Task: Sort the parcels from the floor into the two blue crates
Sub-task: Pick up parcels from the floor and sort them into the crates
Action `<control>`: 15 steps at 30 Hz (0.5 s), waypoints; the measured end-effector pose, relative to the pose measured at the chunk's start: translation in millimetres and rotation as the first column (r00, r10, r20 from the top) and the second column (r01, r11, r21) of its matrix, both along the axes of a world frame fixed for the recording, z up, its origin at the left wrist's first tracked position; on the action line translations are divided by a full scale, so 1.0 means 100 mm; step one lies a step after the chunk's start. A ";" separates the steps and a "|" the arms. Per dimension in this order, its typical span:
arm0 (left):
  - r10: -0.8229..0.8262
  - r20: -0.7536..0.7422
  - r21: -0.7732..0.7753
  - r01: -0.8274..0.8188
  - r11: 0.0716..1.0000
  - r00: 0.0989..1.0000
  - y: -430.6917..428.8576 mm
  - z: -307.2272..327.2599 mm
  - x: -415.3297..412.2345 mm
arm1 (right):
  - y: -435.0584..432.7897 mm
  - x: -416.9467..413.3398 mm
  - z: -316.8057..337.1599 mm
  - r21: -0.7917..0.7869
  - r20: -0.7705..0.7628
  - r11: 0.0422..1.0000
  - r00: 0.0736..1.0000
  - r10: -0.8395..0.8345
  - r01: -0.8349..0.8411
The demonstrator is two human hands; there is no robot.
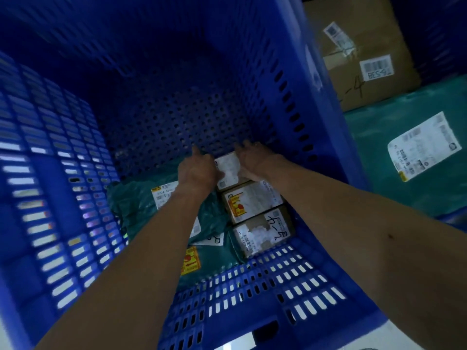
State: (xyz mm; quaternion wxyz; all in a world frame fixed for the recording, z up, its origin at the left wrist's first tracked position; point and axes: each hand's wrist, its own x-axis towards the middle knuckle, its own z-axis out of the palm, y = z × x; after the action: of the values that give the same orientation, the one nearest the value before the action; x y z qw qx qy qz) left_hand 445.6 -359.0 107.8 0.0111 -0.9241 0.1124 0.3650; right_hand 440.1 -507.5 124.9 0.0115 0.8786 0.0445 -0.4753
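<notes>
Both my arms reach deep into a tall blue perforated crate [252, 294]. My left hand [195, 168] and my right hand [255, 160] hold a small cardboard box with a white label [228, 170] between them, low at the crate's far right. Right behind it, along the right wall, lie two more small boxes: one with an orange sticker [249, 202] and one with handwriting on it [264, 231]. Green plastic mailer bags [141, 200] cover the crate floor to the left, partly under my left forearm.
To the right, beyond the crate wall, a second crate holds a large brown carton [366, 54] with barcode labels and a big green mailer bag [394, 157] with a white shipping label. The crate's floor beyond my hands is bare perforated plastic [171, 127].
</notes>
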 end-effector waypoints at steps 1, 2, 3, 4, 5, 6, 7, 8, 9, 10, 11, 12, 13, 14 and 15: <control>-0.014 0.006 0.018 0.014 1.000 1.000 0.00 0.02 -0.02 | 0.03 -0.01 -0.03 0.000 -0.007 0.999 0.999 -0.048 0.048; -0.047 0.030 0.028 0.047 0.999 0.998 0.00 0.05 -0.06 | 0.06 -0.03 -0.05 -0.009 -0.004 0.995 0.995 -0.098 0.098; -0.095 0.061 0.021 0.093 0.995 0.994 0.01 0.07 -0.10 | 0.09 -0.07 -0.06 -0.023 0.012 0.988 0.989 -0.150 0.150; -0.137 0.091 -0.006 0.138 0.990 0.986 0.02 0.10 -0.15 | 0.12 -0.12 -0.05 -0.040 0.034 0.981 0.981 -0.190 0.192; -0.166 0.107 -0.043 0.171 0.984 0.980 0.04 0.15 -0.20 | 0.15 -0.18 -0.02 -0.059 0.054 0.975 0.976 -0.213 0.216; -0.184 0.107 -0.075 0.192 0.979 0.977 0.07 0.22 -0.24 | 0.18 -0.26 0.02 -0.072 0.075 0.971 0.972 -0.221 0.226; -0.202 0.091 -0.099 0.211 0.973 0.975 0.11 0.29 -0.26 | 0.21 -0.33 0.07 -0.076 0.091 0.969 0.970 -0.227 0.234; -0.226 0.062 -0.112 0.232 0.966 0.972 0.14 0.37 -0.28 | 0.23 -0.41 0.11 -0.075 0.091 0.964 0.965 -0.248 0.255; -0.254 0.025 -0.115 0.255 0.960 0.967 0.17 0.47 -0.28 | 0.25 -0.47 0.16 -0.080 0.065 0.956 0.958 -0.279 0.284; -0.279 -0.011 -0.111 0.276 0.955 0.960 0.22 0.58 -0.29 | 0.26 -0.53 0.25 -0.083 0.023 0.943 0.946 -0.322 0.323; -0.296 -0.045 -0.106 0.290 0.951 0.954 0.26 0.72 -0.30 | 0.26 -0.58 0.37 -0.074 -0.025 0.922 0.924 -0.382 0.379; -0.293 -0.072 -0.110 0.284 0.952 0.953 0.30 0.88 -0.32 | 0.27 -0.64 0.50 -0.057 -0.057 0.902 0.901 -0.430 0.427; -0.267 -0.091 -0.125 0.255 0.959 0.959 0.33 1.04 -0.35 | 0.29 -0.69 0.66 -0.041 -0.068 0.888 0.886 -0.459 0.457; -0.224 -0.102 -0.157 0.206 0.966 0.969 0.35 1.22 -0.40 | 0.31 -0.73 0.83 -0.028 -0.068 0.883 0.880 -0.470 0.469; -0.162 -0.107 -0.204 0.138 0.969 0.981 0.35 1.40 -0.47 | 0.32 -0.78 1.02 -0.006 -0.069 0.878 0.876 -0.477 0.478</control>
State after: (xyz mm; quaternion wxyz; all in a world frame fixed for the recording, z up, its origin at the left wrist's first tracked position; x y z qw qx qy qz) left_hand 398.4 -323.6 247.4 -0.0590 -0.8854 0.2176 0.4064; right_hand 361.9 -475.3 226.8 -0.1127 0.8456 -0.1704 -0.4931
